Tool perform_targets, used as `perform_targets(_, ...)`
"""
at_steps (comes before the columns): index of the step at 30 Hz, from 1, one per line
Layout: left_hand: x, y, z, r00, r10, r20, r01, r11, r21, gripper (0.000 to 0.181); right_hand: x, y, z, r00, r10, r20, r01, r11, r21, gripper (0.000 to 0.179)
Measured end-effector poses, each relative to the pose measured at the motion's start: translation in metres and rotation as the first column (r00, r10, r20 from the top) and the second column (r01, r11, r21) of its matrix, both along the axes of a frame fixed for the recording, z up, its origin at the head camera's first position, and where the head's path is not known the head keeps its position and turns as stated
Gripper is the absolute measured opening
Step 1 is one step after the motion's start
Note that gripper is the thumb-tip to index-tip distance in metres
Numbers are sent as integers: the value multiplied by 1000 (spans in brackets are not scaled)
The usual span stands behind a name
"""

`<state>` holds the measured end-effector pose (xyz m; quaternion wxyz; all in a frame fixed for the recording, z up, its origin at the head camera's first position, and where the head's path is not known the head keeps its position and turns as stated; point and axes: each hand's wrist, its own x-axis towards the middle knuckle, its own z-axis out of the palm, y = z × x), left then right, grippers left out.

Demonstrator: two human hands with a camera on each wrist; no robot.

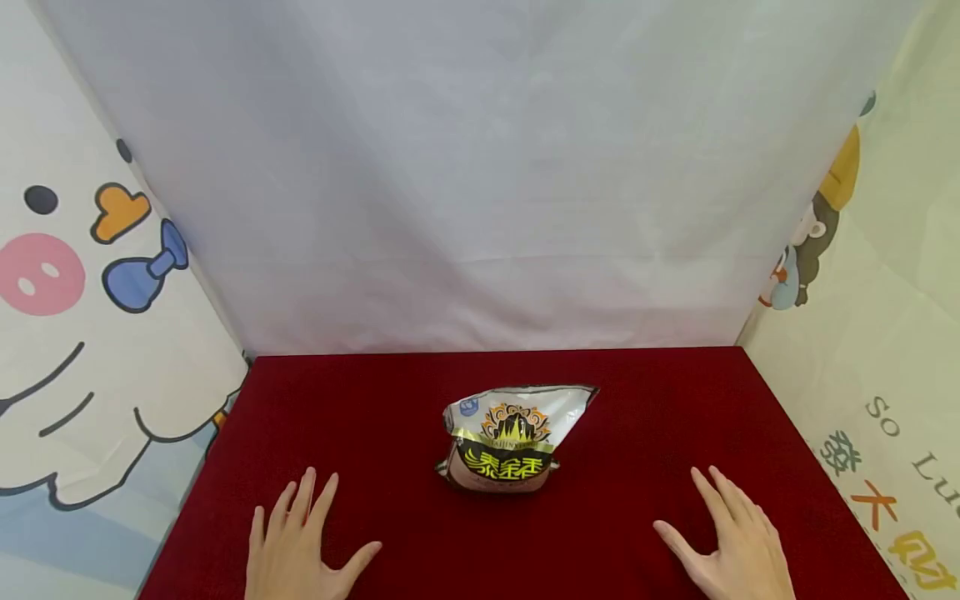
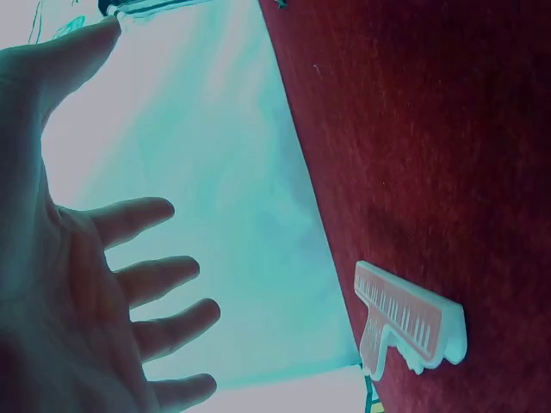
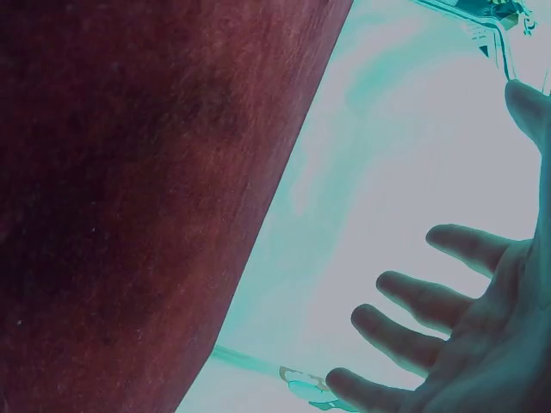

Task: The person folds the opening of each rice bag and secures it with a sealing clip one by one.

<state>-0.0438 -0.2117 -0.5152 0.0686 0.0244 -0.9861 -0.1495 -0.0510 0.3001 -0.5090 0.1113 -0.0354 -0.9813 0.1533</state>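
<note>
Near the middle of the red table (image 1: 480, 554) sits a crumpled snack bag (image 1: 517, 437), white above and pinkish below, with yellow characters on black. Its top slants to a point at the upper right. To the front left, my left hand (image 1: 296, 546) is spread with nothing in it, palm down and thumb toward the bag. My right hand (image 1: 731, 542) mirrors it at the front right, also holding nothing and apart from the bag. In the left wrist view, a pale wide clip (image 2: 409, 318) with a row of stripes like piano keys lies on the red surface beyond the fingers.
A plain white cloth wall (image 1: 495, 183) rises behind the table. Cartoon-printed sheets flank it: a white figure on the left sheet (image 1: 82, 367) and lettering on the right sheet (image 1: 862, 333). Both side sheets come down along the table's edges.
</note>
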Motion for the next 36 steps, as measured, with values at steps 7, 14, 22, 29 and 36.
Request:
perform_targets(7, -1, 6, -1, 998, 10, -55, -9, 1000, 7, 97, -1, 0, 3, 1000, 5, -14, -5, 1000, -12, 92)
perform_targets(14, -1, 10, -8, 977, 12, -215, -4, 999, 40, 91, -3, -2, 5, 1000, 17, -2, -17, 999, -36, 91)
perform_targets(22, -3, 11, -11, 949, 24, -315, 7, 995, 96, 86, -6, -6, 6, 1000, 30, -6, -30, 998, -53, 89)
perform_targets(29, -3, 15, -12, 943, 47, -330, -6, 992, 125, 81, -9, -10, 7, 998, 43, -35, -45, 998, -52, 87)
perform_targets(36, -3, 17, -14, 947, 107, -301, -58, 984, 169, 72, -12, -15, 6, 997, 54, -51, -57, 996, -69, 85)
